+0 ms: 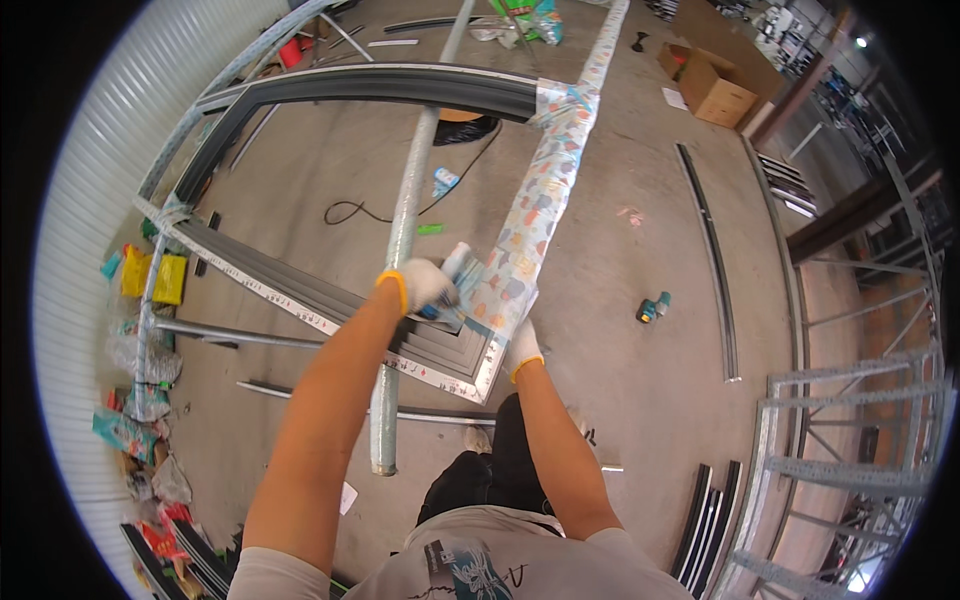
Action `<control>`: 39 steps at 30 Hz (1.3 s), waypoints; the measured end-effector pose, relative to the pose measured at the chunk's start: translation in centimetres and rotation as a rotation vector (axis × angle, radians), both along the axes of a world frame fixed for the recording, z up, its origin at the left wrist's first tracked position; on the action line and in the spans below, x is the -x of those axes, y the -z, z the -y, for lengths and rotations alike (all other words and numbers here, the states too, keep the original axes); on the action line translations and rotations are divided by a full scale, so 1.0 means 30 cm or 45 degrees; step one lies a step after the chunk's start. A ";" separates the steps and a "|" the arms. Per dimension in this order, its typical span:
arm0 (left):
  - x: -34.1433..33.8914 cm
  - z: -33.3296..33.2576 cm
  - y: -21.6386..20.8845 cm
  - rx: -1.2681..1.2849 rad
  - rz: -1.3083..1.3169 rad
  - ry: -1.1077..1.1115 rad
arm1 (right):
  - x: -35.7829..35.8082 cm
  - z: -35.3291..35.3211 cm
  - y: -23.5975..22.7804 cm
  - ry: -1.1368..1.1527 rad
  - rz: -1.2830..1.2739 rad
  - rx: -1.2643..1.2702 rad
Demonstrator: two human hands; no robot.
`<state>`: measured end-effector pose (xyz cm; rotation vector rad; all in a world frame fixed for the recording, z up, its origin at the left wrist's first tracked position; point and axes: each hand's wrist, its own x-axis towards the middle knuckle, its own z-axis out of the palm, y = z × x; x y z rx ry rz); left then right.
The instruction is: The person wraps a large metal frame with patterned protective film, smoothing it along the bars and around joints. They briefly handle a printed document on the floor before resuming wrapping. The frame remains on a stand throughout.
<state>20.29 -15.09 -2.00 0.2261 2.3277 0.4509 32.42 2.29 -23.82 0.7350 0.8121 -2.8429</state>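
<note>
A large dark grey metal window or door frame (pixel 290 277) rests on pipe supports in front of me. Printed film (pixel 545 200), white with coloured patches, covers its right side and wraps round the near corner. My left hand (pixel 428 285), in a white glove with a yellow cuff, is closed on a bunched or rolled part of the film over the frame's near side. My right hand (pixel 524 346), gloved alike, is against the outer edge of the near right corner. Its fingers are mostly hidden by the film and frame, so its grip cannot be made out.
A pale wrapped pipe (pixel 405 215) runs beneath the frame. On the floor to the right lie a teal cordless drill (pixel 653 307) and a long dark profile (pixel 712 260). Cardboard boxes (pixel 722 90) stand far right, a metal rack (pixel 850 470) near right. Bags (pixel 155 275) line the left wall.
</note>
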 end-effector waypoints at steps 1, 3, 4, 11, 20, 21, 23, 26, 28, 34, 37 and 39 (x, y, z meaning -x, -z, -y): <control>-0.004 0.023 -0.059 -0.146 -0.048 -0.186 | -0.043 -0.034 -0.059 0.007 -0.027 -0.441; -0.007 0.081 -0.189 -0.183 -0.164 -0.341 | -0.126 -0.116 -0.218 -0.001 0.003 -1.061; -0.014 0.112 -0.260 -0.253 -0.124 -0.431 | -0.163 -0.147 -0.313 0.096 -0.004 -1.065; -0.533 -0.022 -0.529 -0.422 -0.587 -0.035 | -0.442 -0.022 -0.921 0.122 -0.513 -0.661; -0.610 -0.086 -0.458 -0.491 -0.651 0.076 | -0.689 -0.193 -0.536 0.294 0.240 0.182; -0.545 -0.069 -0.446 -0.481 -0.638 -0.024 | -0.681 -0.176 -0.441 0.236 0.233 0.274; -0.414 -0.049 -0.401 -0.278 -0.702 0.021 | -0.617 -0.120 -0.272 0.163 0.291 0.417; -0.254 -0.041 -0.284 -0.070 -0.464 0.096 | -0.473 0.067 -0.115 0.048 0.140 0.529; -0.186 -0.046 -0.199 0.051 -0.301 0.231 | -0.411 0.167 -0.081 -0.089 0.116 0.324; -0.062 -0.094 -0.041 0.495 -0.015 0.723 | -0.302 0.303 -0.095 -0.052 0.192 -0.068; 0.011 -0.106 0.022 0.556 0.126 0.995 | -0.251 0.357 -0.091 0.019 -0.044 -0.991; 0.053 -0.098 0.072 0.430 0.202 1.162 | -0.201 0.402 -0.091 0.256 -0.081 -0.829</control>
